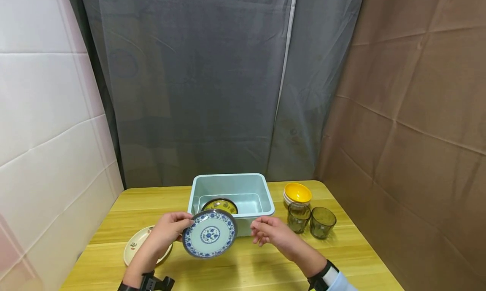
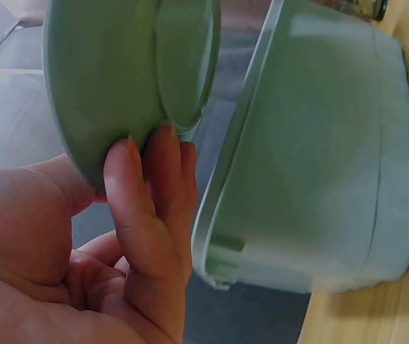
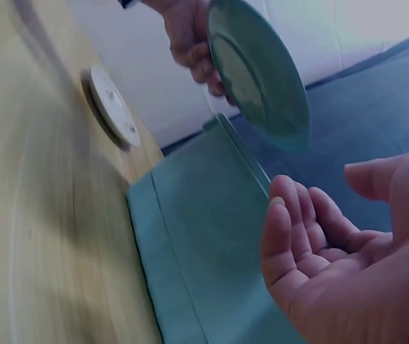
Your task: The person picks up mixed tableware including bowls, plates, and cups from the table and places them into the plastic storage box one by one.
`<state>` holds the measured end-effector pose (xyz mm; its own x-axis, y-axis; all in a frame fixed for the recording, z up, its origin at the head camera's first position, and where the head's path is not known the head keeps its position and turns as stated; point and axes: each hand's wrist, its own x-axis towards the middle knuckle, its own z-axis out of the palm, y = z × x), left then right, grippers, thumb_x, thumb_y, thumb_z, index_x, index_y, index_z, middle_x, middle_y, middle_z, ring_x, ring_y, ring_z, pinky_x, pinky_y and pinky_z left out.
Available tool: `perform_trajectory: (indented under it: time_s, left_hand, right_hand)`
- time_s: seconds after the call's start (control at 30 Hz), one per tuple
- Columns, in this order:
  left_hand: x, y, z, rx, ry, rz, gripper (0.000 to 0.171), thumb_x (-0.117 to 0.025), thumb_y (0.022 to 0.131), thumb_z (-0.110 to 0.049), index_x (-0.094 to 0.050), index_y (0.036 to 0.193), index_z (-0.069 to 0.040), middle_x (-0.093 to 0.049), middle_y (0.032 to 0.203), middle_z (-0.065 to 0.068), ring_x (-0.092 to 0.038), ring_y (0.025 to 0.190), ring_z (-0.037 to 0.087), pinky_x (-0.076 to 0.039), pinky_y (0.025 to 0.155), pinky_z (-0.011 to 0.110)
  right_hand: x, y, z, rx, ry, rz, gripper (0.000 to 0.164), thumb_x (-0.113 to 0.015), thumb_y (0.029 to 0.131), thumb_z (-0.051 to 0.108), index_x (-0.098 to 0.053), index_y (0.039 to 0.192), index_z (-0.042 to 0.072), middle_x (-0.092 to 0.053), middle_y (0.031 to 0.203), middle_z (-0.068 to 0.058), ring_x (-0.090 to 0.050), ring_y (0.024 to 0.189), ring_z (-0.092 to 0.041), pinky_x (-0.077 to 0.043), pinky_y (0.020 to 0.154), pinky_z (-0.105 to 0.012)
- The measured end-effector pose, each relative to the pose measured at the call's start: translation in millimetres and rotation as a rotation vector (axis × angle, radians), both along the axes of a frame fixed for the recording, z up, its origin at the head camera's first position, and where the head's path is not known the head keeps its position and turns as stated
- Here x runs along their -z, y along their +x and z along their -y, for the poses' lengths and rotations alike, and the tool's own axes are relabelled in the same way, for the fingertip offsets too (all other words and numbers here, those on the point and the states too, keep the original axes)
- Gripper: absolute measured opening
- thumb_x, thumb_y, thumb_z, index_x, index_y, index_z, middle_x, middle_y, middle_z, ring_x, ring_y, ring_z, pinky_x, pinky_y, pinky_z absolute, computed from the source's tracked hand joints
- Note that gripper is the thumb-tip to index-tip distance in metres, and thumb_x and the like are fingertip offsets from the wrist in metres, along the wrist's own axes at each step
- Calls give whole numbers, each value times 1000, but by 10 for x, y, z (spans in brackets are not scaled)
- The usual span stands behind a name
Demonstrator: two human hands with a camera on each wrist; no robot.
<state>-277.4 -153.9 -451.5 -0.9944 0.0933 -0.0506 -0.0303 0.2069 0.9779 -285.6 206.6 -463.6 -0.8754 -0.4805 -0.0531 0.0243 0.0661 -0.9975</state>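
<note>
Black straps (image 1: 320,278) on both our wrists sit closest to us, and off we go from the left! White cloth (image 1: 49,114) hangs down that side, and by it a cream plate (image 1: 137,240) with small printed motifs lies on the wood-grain desk (image 1: 228,276), partly hidden by our left forearm. Now our left hand (image 1: 171,228), and it has a firm pinch: thumb on the front, fingers against the plain underside, gripping the left edge of a blue-and-white floral plate (image 1: 210,235). Up it is, held above the desk, tilted, patterned face towards us, in front of the pale blue plastic bin (image 1: 248,187). Peeking over its top edge we spot a yellow dark-rimmed dish (image 1: 221,204), in the left part of that bin, lower portion covered from our view. Dark grey curtain (image 1: 197,84) behind it all. Across to our right hand (image 1: 271,230), just beside the bin's front corner: fingers loosely bent, thumb apart, nothing in its grasp. Further over, a yellow bowl (image 1: 298,192) sits in a white bowl (image 1: 286,199), two smoky tinted glasses (image 1: 322,222) stand side by side in front, and brown cloth (image 1: 410,114) closes our right flank.
</note>
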Motion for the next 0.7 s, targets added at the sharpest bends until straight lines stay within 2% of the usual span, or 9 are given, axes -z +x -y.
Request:
perform_trajectory:
  time_s: [0.17,0.37,0.7]
  left_hand:
    - [20,-8,-102,11,28,14,27,-69,104,-10,-74,124,8,-74,99,9,-66,79,20,-58,66,31]
    - [32,1,-199,61,71,-8,27,-68,105,-7,-73,125,11,-74,99,11,-67,77,18,-60,64,29]
    - [38,5,-310,10,92,27,26,-69,106,-8,-72,125,9,-72,101,13,-65,74,17,-59,64,26]
  right_hand:
    - [8,10,113,-11,-48,11,22,-59,115,23,-67,114,2,-71,103,-7,-70,86,-17,-60,78,-29]
    - [-5,28,185,-8,-88,59,25,-58,115,23,-66,117,0,-72,103,-6,-70,85,-15,-61,78,-29]
    - [20,12,160,-3,-159,113,21,-60,114,22,-65,121,2,-72,101,-3,-71,84,-14,-63,82,-32]
